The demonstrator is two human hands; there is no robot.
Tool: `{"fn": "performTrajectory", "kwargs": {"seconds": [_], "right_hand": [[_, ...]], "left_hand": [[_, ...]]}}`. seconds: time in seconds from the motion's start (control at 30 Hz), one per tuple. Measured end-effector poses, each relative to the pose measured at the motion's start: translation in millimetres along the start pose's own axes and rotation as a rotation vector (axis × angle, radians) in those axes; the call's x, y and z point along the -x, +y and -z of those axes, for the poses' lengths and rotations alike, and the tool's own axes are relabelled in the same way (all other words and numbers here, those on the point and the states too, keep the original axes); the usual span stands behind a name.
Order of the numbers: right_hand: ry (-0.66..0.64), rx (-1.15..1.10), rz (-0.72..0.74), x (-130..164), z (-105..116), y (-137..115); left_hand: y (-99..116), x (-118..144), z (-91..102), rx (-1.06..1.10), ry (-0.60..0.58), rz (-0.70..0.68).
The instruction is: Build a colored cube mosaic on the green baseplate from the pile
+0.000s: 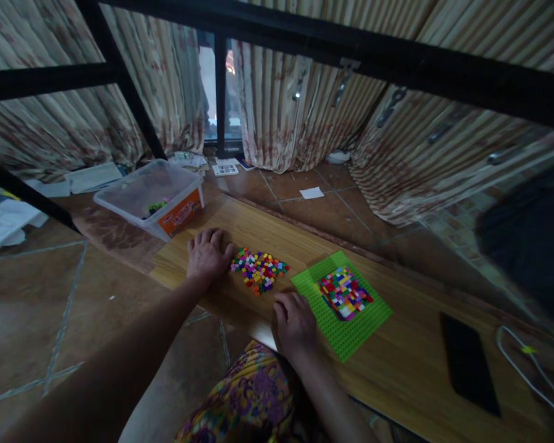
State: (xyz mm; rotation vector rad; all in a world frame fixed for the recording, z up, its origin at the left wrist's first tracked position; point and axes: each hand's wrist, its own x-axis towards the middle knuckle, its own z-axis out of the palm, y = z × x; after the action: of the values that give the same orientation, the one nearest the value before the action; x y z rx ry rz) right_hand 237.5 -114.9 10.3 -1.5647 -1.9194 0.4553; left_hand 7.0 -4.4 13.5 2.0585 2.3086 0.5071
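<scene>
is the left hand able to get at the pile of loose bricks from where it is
Probably yes. The left hand lies flat on the wooden board right beside the pile of loose bricks, fingertips at its edge, with nothing between them. The right hand sits lower, near the green baseplate, out of the way.

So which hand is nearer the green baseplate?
Right. The right hand rests just beside the green baseplate, at its near-left edge; the left hand lies beyond the loose brick pile.
</scene>
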Motion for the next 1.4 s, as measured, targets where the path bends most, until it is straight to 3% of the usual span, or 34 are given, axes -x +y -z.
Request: {"fn": "performTrajectory", "kwargs": {"seconds": [0.23,0.4,0.57,0.83,1.13,1.27,1.4], "right_hand": [[0.148,-0.098,-0.143,28.6,57.3,19.4],[0.319,-0.071,-0.262,37.6,96.6,55.4],[0.456,-0.009,-0.399,31.6,116.8,88.6],[0.506,0.012,-0.368,12.3,110.3,104.3],[0.655,-0.009,-0.347,7.6,96.4,107.7],[0.688,-0.181,-0.402,6.3,92.5,110.8],[0.727,-0.529,-0.542,1.8,87.4,117.3]], "left_hand": [[-0.1,-2.4,-0.6,-0.034,-0.005,-0.001],[0.0,-3.7,-1.1,-0.050,-0.003,0.003],[0.1,-4.4,-1.3,-0.049,0.010,-0.016],[0.0,-5.1,-1.2,-0.060,0.016,-0.032],[-1.6,-5.2,-2.7,-0.062,0.011,-0.033],[-1.3,-5.2,-2.7,-0.064,0.007,-0.025],[-0.4,-4.7,-1.5,-0.058,0.006,-0.030]]}}
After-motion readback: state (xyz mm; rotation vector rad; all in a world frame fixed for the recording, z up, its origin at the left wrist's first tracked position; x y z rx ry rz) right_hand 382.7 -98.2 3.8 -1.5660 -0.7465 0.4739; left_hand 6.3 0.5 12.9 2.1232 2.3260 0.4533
